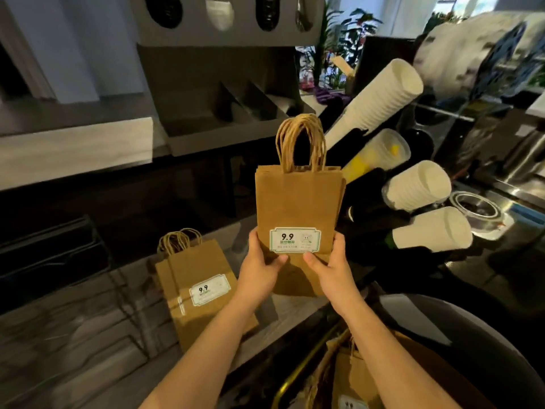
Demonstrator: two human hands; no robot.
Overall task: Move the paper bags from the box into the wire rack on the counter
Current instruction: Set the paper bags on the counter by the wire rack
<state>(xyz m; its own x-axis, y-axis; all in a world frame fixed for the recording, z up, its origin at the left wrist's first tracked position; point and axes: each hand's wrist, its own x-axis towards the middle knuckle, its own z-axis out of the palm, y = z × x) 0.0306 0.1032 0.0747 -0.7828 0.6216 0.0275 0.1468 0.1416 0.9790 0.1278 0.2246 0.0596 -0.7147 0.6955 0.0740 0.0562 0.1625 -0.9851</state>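
A stack of brown paper bags (298, 202) with twisted handles and a white "9.9" label stands upright in the air at the middle of the view. My left hand (261, 265) grips its lower left edge and my right hand (330, 265) grips its lower right edge, thumbs on the front. A second bundle of the same bags (197, 293) lies flat on the counter at the lower left. More bags (351, 379) show in the box at the bottom right. A dark wire rack (50, 255) stands on the counter at the far left.
Stacks of white paper cups (374, 104) and clear lidded cups (380, 154) jut from a black dispenser at the right. A grey metal shelf with compartments (224, 125) stands behind. The marble-pattern counter (88, 343) spreads across the lower left.
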